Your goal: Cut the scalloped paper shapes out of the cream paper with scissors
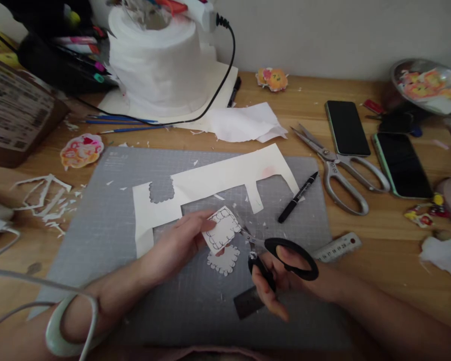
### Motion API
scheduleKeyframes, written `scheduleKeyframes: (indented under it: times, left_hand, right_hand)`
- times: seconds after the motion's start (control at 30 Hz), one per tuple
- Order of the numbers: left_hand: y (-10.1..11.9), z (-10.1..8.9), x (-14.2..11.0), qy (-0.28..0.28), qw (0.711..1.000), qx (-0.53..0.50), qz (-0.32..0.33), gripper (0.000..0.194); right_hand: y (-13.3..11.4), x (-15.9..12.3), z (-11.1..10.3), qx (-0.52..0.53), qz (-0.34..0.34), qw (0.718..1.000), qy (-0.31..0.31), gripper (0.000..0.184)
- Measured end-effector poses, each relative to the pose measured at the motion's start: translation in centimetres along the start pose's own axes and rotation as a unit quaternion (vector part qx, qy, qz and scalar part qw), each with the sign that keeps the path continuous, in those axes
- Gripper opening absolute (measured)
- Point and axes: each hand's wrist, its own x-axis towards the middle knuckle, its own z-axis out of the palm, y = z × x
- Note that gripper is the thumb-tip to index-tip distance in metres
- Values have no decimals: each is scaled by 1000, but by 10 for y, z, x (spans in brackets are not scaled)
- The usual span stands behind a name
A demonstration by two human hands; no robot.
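Observation:
My left hand [180, 240] pinches a small white paper piece [222, 229] with a scalloped black outline drawn on it, held just above the grey cutting mat [108, 225]. My right hand [276, 281] grips black-handled scissors [281, 250], whose blades touch the right edge of that paper piece. Under the held piece lies a cut-out scalloped shape [223, 260] on the mat. A large cream sheet [225, 180] with cut-out holes lies behind my hands. A pale green bangle [60, 326] sits on my left wrist.
A black marker [296, 198], metal scissors [342, 170] and a ruler [336, 247] lie to the right, with two phones [348, 128] [402, 165] beyond. A toilet paper roll [156, 55], tissue [246, 123], brushes, a cardboard box [15, 110], paper scraps [45, 198] and coloured stickers [80, 150] surround the mat.

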Motion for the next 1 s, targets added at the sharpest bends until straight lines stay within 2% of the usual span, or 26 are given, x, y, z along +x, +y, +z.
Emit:
scheduleKeyframes:
  times: [0.13,0.3,0.43,0.57,0.77,1.0]
  left_hand:
    - [4,1,0,24,1000,-9,7,24]
    - [4,1,0,20,1000,9,-12,23]
    - [-4,-3,-1,22,1000,6,-18,21]
    - [-14,-9,0,41,999,9,-31,21]
    - [-14,-10,1,5,1000,-14,2,21]
    - [-11,-7,1,9,1000,-12,7,21]
  right_hand:
    - [-2,0,2,4,1,1000,6,67]
    - [3,1,-1,11,-17,1000,-8,68]
    - [6,1,-1,3,-30,1000,-5,61]
    - [4,0,0,-10,-28,1000,-2,62]
    - [2,0,2,-11,-26,1000,6,65]
    - [3,0,0,-13,-21,1000,5,67]
